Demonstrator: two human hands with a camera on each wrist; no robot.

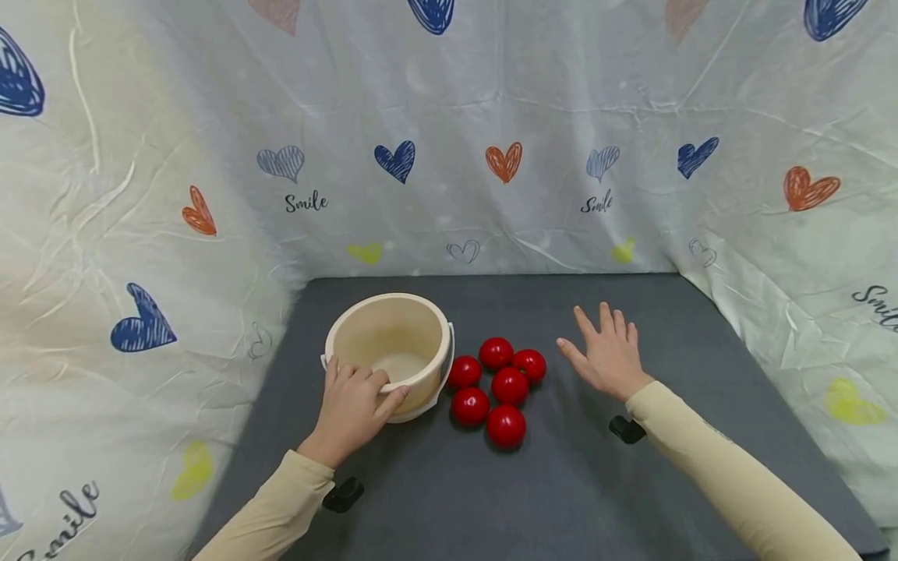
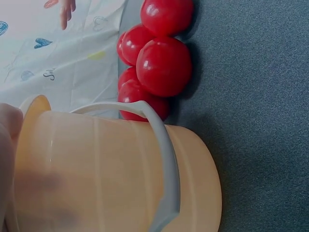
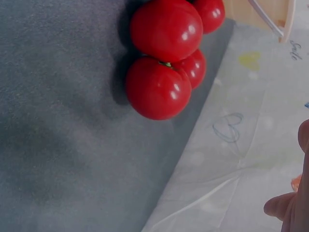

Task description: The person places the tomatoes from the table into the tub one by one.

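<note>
My left hand (image 1: 351,409) grips the near rim of a cream plastic bucket (image 1: 389,323), fingers hooked over the edge and thumb along the outside. The bucket stands on the dark table, and its pale handle (image 2: 166,159) hangs down against the side in the left wrist view. Right beside it lie several shiny red tomatoes in a loose cluster, among them a front tomato (image 1: 506,427). A bit of green stem shows by one tomato (image 3: 159,89) in the right wrist view. To the right of the cluster, my right hand (image 1: 609,358) is held with fingers spread, holding nothing.
The dark grey table (image 1: 561,499) stretches out around the things. Behind it and along both sides hangs a pale curtain (image 1: 449,101) printed with hearts and the word Smile. A dark wrist camera (image 1: 627,429) sits under the right sleeve, another wrist camera (image 1: 343,495) under the left.
</note>
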